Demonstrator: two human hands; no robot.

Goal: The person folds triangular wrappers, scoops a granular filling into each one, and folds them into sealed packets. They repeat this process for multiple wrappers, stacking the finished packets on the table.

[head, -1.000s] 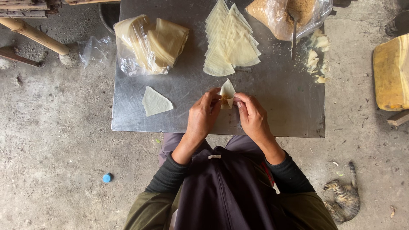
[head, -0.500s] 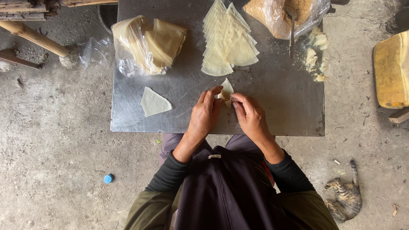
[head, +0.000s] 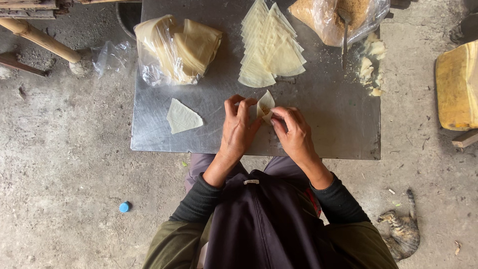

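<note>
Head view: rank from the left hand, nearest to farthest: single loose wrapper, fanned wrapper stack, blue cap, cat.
From the left hand:
1. Single loose wrapper, on the metal table just to its left.
2. Fanned wrapper stack, up the table, slightly right.
3. Blue cap, on the floor, lower left.
4. Cat, on the floor, far lower right.

Metal tabletop [head: 318, 129] at frame centre, bearing: bagged wrappers [head: 174, 47] upper left, fanned triangular wrappers [head: 271, 50] top centre, single wrapper [head: 182, 116] left, filling bag [head: 338, 17] upper right, dough scraps [head: 371, 62] right.
</note>
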